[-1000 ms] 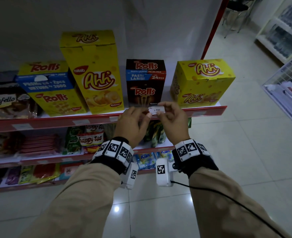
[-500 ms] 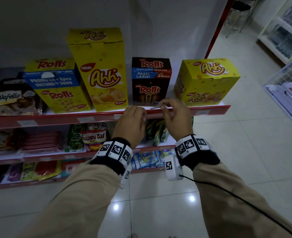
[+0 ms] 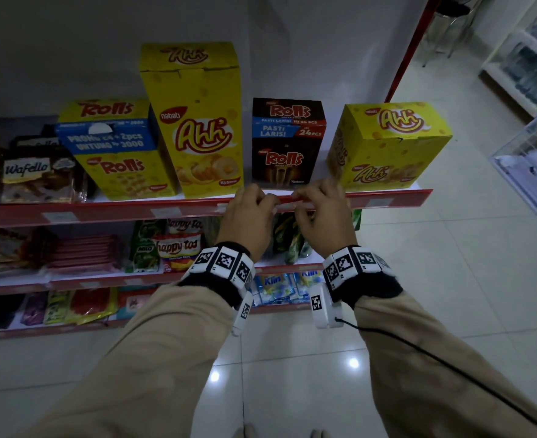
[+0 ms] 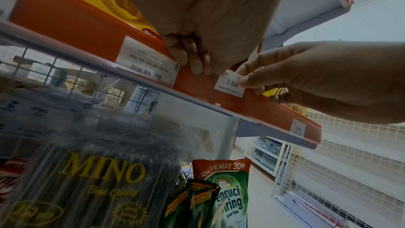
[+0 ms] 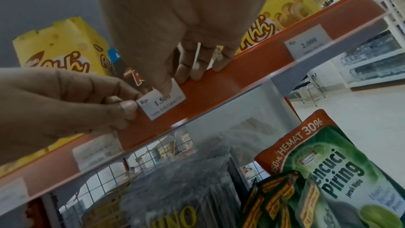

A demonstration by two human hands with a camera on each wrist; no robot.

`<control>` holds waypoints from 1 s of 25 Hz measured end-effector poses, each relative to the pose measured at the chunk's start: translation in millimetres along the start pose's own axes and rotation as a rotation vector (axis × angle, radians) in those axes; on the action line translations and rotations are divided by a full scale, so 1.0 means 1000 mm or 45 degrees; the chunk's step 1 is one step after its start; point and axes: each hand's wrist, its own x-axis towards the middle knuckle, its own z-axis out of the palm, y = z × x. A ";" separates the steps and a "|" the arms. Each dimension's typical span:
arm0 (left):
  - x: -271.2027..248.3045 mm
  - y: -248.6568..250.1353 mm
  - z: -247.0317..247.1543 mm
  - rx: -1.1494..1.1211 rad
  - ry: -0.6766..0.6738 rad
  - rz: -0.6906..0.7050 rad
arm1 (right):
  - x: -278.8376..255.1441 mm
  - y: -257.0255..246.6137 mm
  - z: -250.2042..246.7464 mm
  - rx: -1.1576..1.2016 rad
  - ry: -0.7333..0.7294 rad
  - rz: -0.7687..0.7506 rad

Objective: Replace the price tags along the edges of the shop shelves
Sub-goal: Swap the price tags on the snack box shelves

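Two hands on the red shelf edge strip point(image 3: 387, 197) now. Our left hand point(image 3: 248, 216) pinches the white 1.500 price tag point(image 5: 161, 103) at its 9 o'clock end; our right hand point(image 3: 322, 213) pinches the 3 o'clock end, other fingers curled over the strip's top. The tag lies against the strip, below the dark Rolls box point(image 3: 287, 142), with the 2.000 tag point(image 5: 306, 43) farther along toward 3 o'clock.

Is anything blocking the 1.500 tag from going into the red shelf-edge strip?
Nothing visible. The 1.500 tag lies against the red strip, pinched by the left hand and right hand; the neighbouring 2.000 tag sits apart.
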 end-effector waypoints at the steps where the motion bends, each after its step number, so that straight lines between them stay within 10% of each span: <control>1: 0.000 0.000 0.001 -0.009 0.007 -0.007 | -0.001 0.002 -0.001 -0.031 -0.020 -0.029; 25: -0.001 0.001 -0.001 0.110 -0.082 0.014 | -0.006 0.011 -0.008 -0.165 -0.100 -0.187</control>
